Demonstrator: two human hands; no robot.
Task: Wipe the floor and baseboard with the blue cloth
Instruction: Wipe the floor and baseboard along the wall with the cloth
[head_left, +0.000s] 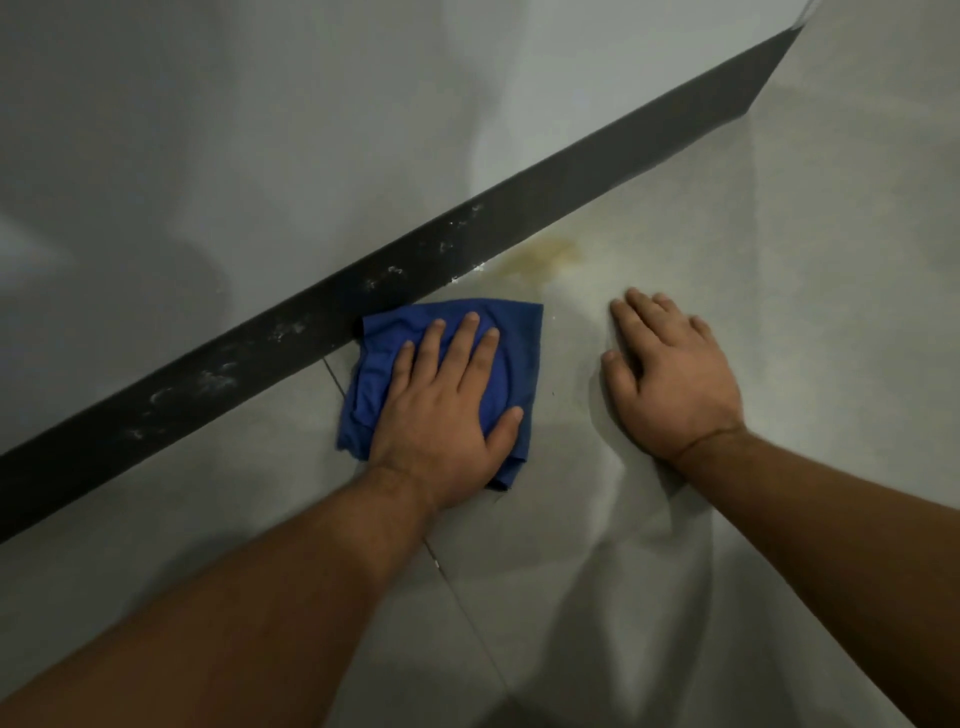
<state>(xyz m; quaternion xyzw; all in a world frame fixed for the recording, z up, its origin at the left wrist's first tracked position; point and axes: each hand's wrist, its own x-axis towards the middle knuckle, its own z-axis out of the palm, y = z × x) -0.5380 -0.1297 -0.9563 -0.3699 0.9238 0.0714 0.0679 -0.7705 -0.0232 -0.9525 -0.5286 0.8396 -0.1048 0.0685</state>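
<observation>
The blue cloth (511, 338) lies folded on the pale tiled floor (675, 597), its far corner touching the dark baseboard (571, 192). My left hand (447, 410) presses flat on top of the cloth with fingers spread. My right hand (670, 374) rests flat on the bare floor to the right of the cloth, holding nothing. The baseboard runs diagonally from lower left to upper right and carries whitish smears. A yellowish-brown stain (545, 257) sits on the floor beside the baseboard, just beyond the cloth.
A grey wall (260, 130) rises above the baseboard. A tile joint (467, 597) runs diagonally under my left forearm. Small white specks (478, 267) lie where floor meets baseboard.
</observation>
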